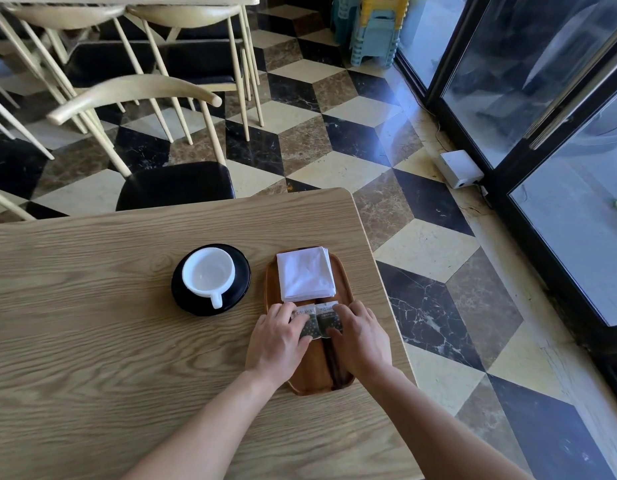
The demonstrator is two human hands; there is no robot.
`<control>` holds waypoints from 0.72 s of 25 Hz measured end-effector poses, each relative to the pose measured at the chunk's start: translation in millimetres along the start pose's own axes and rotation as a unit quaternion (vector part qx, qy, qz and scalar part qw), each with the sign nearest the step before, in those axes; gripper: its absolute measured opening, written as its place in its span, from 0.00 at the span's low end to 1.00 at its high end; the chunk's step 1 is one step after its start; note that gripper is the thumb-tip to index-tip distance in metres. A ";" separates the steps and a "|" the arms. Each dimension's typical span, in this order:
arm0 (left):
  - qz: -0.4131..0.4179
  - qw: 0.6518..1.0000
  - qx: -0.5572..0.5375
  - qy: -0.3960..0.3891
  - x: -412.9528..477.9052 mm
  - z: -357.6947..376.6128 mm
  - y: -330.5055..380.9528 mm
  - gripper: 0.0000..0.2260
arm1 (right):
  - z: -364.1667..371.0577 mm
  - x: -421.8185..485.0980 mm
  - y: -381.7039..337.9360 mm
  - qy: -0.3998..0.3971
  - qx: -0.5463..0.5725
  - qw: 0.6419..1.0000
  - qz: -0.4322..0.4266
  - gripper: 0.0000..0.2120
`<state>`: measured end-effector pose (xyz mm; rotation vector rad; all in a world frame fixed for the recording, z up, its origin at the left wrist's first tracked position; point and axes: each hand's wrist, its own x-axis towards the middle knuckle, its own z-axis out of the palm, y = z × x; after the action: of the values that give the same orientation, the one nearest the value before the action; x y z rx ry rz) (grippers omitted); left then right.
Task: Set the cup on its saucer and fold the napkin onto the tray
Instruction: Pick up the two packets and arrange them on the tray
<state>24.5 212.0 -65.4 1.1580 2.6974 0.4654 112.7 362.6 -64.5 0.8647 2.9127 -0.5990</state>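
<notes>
A white cup (208, 274) stands on a black saucer (243, 271), handle toward me. To its right lies an oblong wooden tray (345, 289). A folded white napkin (305, 274) rests on the tray's far half. Two small packets lie side by side just below it: my left hand (277, 339) lies over the left packet (307, 322), and my right hand (360, 336) over the right packet (329, 317), fingers pressing on them. A dark stick (331, 365) lies along the tray between my hands.
The wooden table (109, 341) ends just right of the tray and drops to a tiled floor. A black-seated chair (175, 185) stands at the far edge. Glass doors (542, 116) line the right side.
</notes>
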 end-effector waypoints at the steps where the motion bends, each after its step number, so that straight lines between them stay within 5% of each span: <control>1: 0.002 1.000 -0.007 0.003 -0.4 0.1 -1.0 0.15 | 0.0 -0.4 0.8 0.000 0.001 1.000 0.003 0.18; 18: 0.012 1.000 0.002 -0.001 1.4 -1.5 -1.6 0.15 | 5.1 2.6 2.9 -0.003 -0.002 1.000 0.009 0.18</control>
<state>22.1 211.7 -64.6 1.1928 2.6876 0.4627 111.8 364.3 -70.6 0.8866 2.8974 -0.5933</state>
